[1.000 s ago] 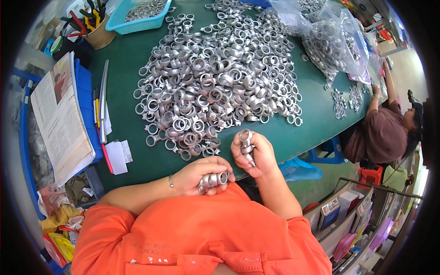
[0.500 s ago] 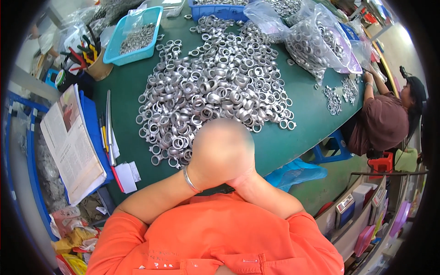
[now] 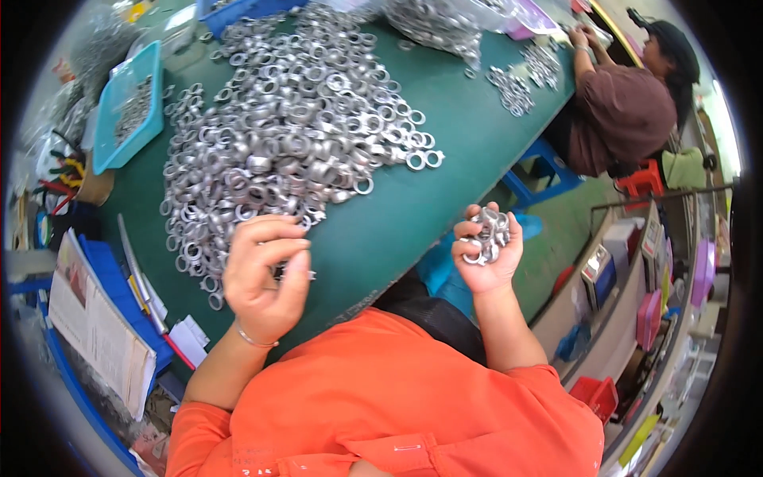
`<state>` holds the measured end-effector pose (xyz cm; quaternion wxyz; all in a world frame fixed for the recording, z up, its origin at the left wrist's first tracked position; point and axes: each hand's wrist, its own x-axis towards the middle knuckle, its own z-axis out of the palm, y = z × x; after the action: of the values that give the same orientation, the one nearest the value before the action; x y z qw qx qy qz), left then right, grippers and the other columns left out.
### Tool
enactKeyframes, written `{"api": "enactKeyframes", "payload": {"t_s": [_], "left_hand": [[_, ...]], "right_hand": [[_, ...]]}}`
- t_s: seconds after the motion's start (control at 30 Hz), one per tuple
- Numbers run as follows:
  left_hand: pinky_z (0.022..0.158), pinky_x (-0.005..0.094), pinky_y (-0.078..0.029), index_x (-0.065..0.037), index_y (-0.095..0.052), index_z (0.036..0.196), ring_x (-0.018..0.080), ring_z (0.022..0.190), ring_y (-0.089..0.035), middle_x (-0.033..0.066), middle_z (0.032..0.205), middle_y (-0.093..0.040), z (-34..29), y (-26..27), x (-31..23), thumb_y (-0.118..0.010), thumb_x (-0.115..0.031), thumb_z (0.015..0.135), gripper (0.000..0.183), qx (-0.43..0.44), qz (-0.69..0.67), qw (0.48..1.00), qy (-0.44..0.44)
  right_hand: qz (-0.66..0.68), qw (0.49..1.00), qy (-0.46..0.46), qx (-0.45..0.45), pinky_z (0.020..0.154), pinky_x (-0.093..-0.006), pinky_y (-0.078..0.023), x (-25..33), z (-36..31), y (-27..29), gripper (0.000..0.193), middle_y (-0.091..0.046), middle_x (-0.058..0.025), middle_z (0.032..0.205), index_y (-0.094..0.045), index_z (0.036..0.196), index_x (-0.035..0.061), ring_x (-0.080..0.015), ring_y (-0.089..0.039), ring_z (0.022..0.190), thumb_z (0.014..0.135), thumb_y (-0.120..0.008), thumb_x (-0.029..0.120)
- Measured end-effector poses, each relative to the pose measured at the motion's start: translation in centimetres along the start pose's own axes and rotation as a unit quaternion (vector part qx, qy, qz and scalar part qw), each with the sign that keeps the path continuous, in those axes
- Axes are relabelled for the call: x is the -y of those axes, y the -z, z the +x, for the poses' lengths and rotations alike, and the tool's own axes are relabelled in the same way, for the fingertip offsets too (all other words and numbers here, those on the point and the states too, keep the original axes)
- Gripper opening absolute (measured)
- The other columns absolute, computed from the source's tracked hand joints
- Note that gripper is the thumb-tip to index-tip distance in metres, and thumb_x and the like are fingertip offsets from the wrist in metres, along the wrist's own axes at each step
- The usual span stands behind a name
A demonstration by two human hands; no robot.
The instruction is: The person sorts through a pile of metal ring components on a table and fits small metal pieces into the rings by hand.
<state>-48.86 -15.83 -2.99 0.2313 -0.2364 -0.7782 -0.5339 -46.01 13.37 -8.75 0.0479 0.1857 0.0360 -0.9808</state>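
Observation:
A big heap of silver metal rings [image 3: 278, 143], many with a small side lug, covers much of the green table. At the heap's near edge is my left hand [image 3: 266, 274], fingers curved and thumb apart from them. Bits of ring show in the gap and beside the thumb; whether they lie behind the hand is unclear. Off the table's near edge, to the right, my right hand [image 3: 489, 258] is palm up. Its fingers curl round several metal rings [image 3: 491, 232] bunched in the palm.
A turquoise basket [image 3: 131, 111] of small metal parts stands at the left, near pliers in a holder [image 3: 83, 187]. Plastic bags of rings [image 3: 437, 28] lie at the back. A co-worker [image 3: 624, 111] sits at the right beside smaller ring piles [image 3: 510, 89] and a blue stool [image 3: 544, 173].
My hands were together over the heap's near edge and have moved apart, left hand leftward, right hand rightward with rings now visible in it. The view has shifted, so the heap appears farther left.

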Motion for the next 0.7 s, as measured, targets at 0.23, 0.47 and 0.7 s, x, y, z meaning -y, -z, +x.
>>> {"api": "enactKeyframes", "payload": {"t_s": [0.23,0.47,0.7], "left_hand": [[0.078,0.0346,-0.046,0.001,-0.059,0.085,0.0259,0.087,-0.057,0.0137,0.090,-0.058,0.1,-1.0,-0.5,-0.058,0.007,0.075,0.011,0.033,-0.076,0.996,0.031],[0.077,0.0337,-0.046,0.002,-0.059,0.085,0.0251,0.087,-0.057,0.0130,0.088,-0.058,-0.6,-1.1,-1.0,-0.058,0.006,0.075,0.011,0.033,-0.075,0.995,0.059],[0.076,0.0324,-0.047,0.001,-0.061,0.082,0.0234,0.085,-0.058,0.0119,0.087,-0.060,-0.6,-1.4,-0.8,-0.060,0.007,0.073,0.011,0.043,-0.068,0.994,0.075]], "right_hand": [[-0.007,0.982,0.112,-0.153,0.048,-0.0296,-0.040,5.8,-1.2,8.9,0.025,-0.060,-0.0117,0.093,-0.061,0.092,0.0119,-0.0234,-0.058,0.075,0.083,-0.050,0.033],[-0.198,0.875,0.114,-0.427,0.098,-0.0627,-0.022,7.1,0.9,11.0,0.045,-0.042,-0.0174,0.128,-0.047,0.122,0.0119,-0.0382,-0.036,0.119,0.085,-0.049,0.038],[-0.631,0.592,0.432,-0.255,0.090,-0.0339,-0.038,5.2,2.7,6.8,0.037,-0.049,-0.0101,0.117,-0.046,0.119,0.0032,-0.0209,-0.048,0.105,0.087,-0.054,0.019]]}}
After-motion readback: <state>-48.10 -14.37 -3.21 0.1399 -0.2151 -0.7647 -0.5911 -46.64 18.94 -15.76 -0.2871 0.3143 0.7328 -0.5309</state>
